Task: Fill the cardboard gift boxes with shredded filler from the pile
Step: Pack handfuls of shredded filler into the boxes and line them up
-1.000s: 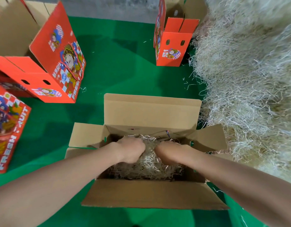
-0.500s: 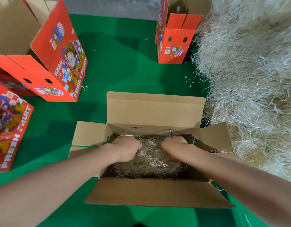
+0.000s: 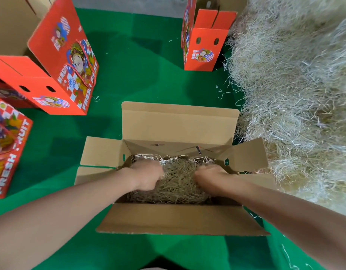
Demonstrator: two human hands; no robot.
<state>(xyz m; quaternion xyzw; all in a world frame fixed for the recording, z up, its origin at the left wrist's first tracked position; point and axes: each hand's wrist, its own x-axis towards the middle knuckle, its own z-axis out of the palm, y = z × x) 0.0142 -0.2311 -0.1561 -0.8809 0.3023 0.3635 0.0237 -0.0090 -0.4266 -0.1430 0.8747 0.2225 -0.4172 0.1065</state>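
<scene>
Most of the task seems left to us. The pile (image 3: 296, 90) of pale shredded paper rises along the right side, very large, its edge just beside the right flap of the open box. The green mat (image 3: 141, 71) carries everything, with a few loose strands lying near the pile. Three red boxes (image 3: 59, 75) stand apart from us, two at the left and one at the far side next to the pile. Their insides are hidden, so we cannot tell whether any is filled.

The open box (image 3: 178, 123) sits right before us, all four flaps folded out. Its filler (image 3: 180, 182) covers the bottom and comes partway up, with the far wall bare above it. We judge this box partly filled and likely in need of more handfuls.

Our left hand (image 3: 147, 176) is down in the filler at the left side, knuckles bent and fingertips buried. Whether its grip has closed on strands we cannot tell. Our right hand (image 3: 211, 177) lies in the filler at the right side, blurred, so its grip is unclear too. We judge the step to be spreading or pressing the filler down.
</scene>
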